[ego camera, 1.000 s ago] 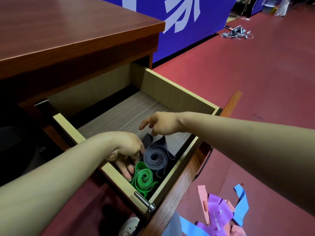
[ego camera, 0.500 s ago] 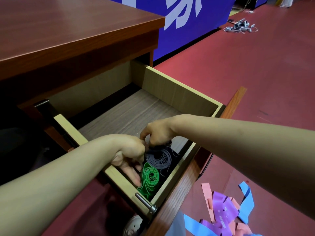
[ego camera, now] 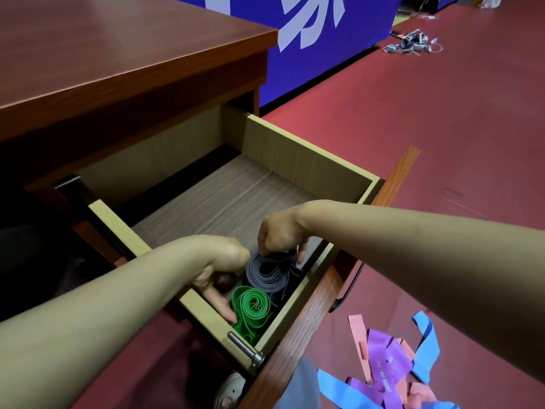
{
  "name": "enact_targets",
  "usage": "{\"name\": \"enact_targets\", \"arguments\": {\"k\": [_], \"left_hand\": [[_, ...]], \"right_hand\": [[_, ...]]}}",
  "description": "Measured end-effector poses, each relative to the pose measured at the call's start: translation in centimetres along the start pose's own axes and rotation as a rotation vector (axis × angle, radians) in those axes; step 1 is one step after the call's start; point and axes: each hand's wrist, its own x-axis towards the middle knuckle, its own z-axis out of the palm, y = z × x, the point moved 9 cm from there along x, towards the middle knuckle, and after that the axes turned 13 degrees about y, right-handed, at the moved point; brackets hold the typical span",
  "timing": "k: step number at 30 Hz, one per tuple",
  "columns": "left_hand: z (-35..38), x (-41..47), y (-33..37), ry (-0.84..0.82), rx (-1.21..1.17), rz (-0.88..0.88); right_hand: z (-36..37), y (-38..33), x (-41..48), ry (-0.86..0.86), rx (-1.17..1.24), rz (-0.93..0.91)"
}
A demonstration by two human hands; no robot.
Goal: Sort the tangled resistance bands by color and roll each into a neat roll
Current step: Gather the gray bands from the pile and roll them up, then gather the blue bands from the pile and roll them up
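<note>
Now: grips working in drawer

At the front corner of the open drawer, the right grip is pinching the grey roll by its upper edge; the left grip is resting loosely extended fingers against the green roll.

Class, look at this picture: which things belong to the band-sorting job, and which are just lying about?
Job: green roll, grey roll, drawer, loose bands on the floor.
Lying about: cable heap, banner, metal disc under the drawer.
</note>
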Motion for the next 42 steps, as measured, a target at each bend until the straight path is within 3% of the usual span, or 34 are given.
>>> {"name": "enact_targets", "arguments": {"k": [5,9,18,23,27,33,42], "left_hand": [[-1.2,1.3,-1.2,0.112,0.086,-0.051],[-2.9,1.6,0.0,0.135,0.063,-0.026],[-5.1,2.0,1.3,0.228,-0.381,0.078],[-7.3,-1.3,4.6,0.345,-0.588,0.259],[-7.2,-6.7,8.2,0.321,-0.734,0.408],[-1.4,-14.7,12.1,0.207,-0.715,0.58],[15.0,-23.3,15.7,0.002,-0.559,0.675]], "right_hand": [[-1.1,-0.9,-0.2,0.06,-0.103,-0.085],[-2.2,-1.3,-0.3,0.13,0.003,-0.122],[-6.5,0.4,-2.2,0.293,0.325,-0.105],[-9.2,1.3,-6.4,0.483,0.647,-0.086],[-9.9,3.2,-12.8,0.665,1.025,-0.053],[-5.6,10.2,-23.4,0.888,1.463,0.113],[5.2,19.5,-39.2,1.082,1.55,0.265]]}}
